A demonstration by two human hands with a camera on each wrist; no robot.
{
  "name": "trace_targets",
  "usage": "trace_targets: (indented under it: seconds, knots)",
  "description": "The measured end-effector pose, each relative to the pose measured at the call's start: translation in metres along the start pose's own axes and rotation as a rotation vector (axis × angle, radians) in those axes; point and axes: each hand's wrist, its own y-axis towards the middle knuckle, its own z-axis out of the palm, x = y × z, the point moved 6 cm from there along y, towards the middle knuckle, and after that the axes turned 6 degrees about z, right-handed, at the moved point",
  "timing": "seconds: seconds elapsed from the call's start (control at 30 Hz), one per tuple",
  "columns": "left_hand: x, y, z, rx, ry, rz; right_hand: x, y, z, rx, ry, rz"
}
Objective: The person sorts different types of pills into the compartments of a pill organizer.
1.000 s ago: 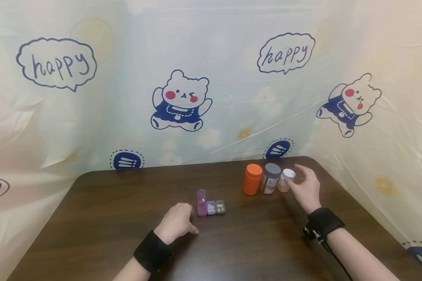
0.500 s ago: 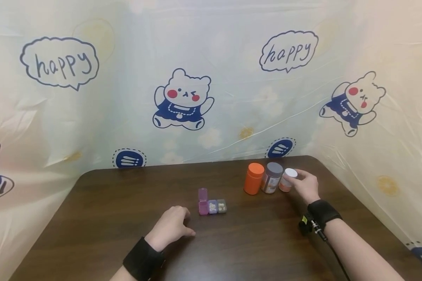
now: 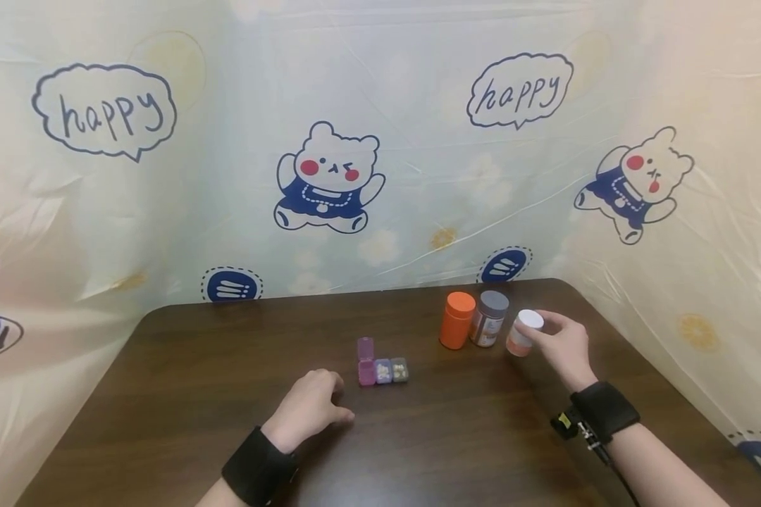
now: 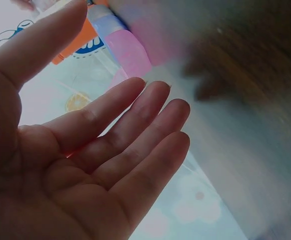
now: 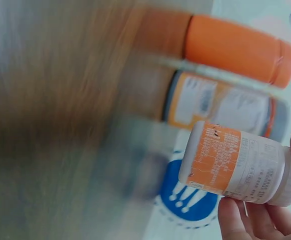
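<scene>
Head view: right hand (image 3: 561,343) now pinches the white-capped bottle (image 3: 523,332) near its cap and has pulled it clear of the row; half a second ago it sat just beside the grey-capped bottle (image 3: 490,319), now there is a gap and it looks lifted or tilted off the table (image 3: 184,394). So the pick looks done and the bottle is in transit, probably toward the pill organizer (image 3: 382,365). Orange bottle (image 3: 456,321) and the grey-capped one haven't moved. The organizer sits mid-table with its pink lid up, the other two compartments showing pills. Left hand (image 3: 311,408) rests on the table just short of the organizer, holding nothing, same spot as half a second ago; a second ago it lay a bit closer to the box. Left wrist view: left hand (image 4: 80,165) has its fingers (image 4: 135,125) straight and relaxed, palm bare; the organizer (image 4: 130,50) is a pink blur beyond the fingertips. Right wrist view: white-capped bottle (image 5: 240,162) lies across frame, orange-and-white label readable as print only, clamped at the cap end by fingertips (image 5: 235,220); orange bottle (image 5: 235,47) and grey-capped bottle (image 5: 220,102) sit behind it, apart from it. The table is motion-blurred.
</scene>
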Motion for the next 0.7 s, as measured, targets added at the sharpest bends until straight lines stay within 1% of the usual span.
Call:
trace_targets:
  seconds: [0.1,0.17,0.27,0.33,0.47,0.6,0.7]
  knots:
    - [-0.001,-0.002,-0.002,-0.002,0.004,-0.006,0.009,-0.017,0.002,0.023,0.0,-0.03]
    - [-0.002,-0.003,-0.002,0.003,-0.002,-0.013,0.017,-0.029,0.007,0.053,-0.013,-0.07]
    - [-0.005,-0.005,-0.002,0.016,-0.034,-0.015,0.029,-0.05,0.017,0.108,-0.018,-0.132]
    - [-0.009,-0.007,-0.002,0.02,-0.07,-0.003,0.038,-0.065,0.026,0.152,0.001,-0.163]
    - [-0.019,-0.012,-0.003,0.016,-0.134,0.062,0.054,-0.094,0.047,0.254,0.075,-0.209]
    - [-0.031,-0.018,-0.003,0.01,-0.189,0.159,0.068,-0.12,0.068,0.392,0.143,-0.246]
    - [-0.04,-0.021,-0.001,0.005,-0.211,0.23,0.076,-0.136,0.082,0.494,0.189,-0.277]
